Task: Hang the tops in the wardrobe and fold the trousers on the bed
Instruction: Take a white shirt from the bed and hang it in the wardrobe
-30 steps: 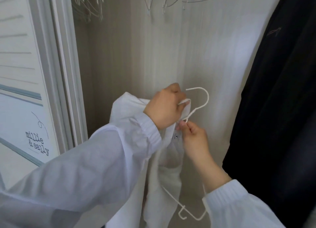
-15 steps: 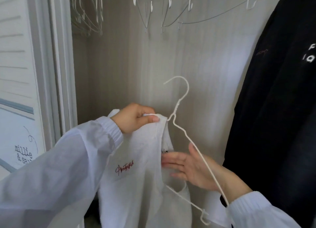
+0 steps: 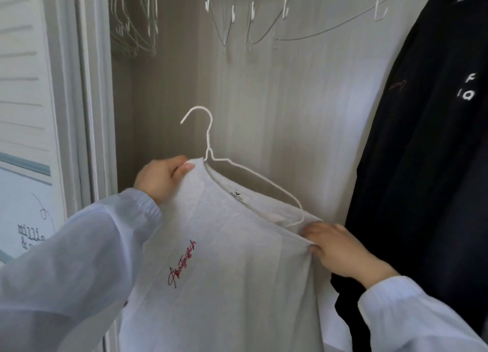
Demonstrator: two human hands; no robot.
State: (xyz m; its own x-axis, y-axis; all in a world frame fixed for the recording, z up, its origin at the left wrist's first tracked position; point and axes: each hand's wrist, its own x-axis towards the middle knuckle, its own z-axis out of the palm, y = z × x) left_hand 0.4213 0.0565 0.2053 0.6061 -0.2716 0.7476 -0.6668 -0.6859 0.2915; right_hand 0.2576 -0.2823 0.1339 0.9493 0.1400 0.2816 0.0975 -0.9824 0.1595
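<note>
Both hands are on the white top (image 3: 232,267), which is held up in front of the open wardrobe (image 3: 303,108). The left hand (image 3: 161,178) pinches the fabric at the collar's left end, thumb on top, right beside the neck of the white wire hanger (image 3: 208,143). The right hand (image 3: 340,248) grips the other shoulder, fingers curled into the cloth where the hanger's arm disappears under it. The hanger sits inside the neckline, hook pointing up and free in the air, tilted so its right arm slopes down. The red script logo (image 3: 182,264) faces the camera, and the body of the top hangs below both hands.

Above, empty wire hangers (image 3: 250,16) dangle along the upper edge, well clear of the hook. On the right, a black garment (image 3: 422,153) hangs close, just beside the right hand. On the left, the door frame (image 3: 89,100) stands near the left wrist. Between frame and black garment there is open space against the pale back wall.
</note>
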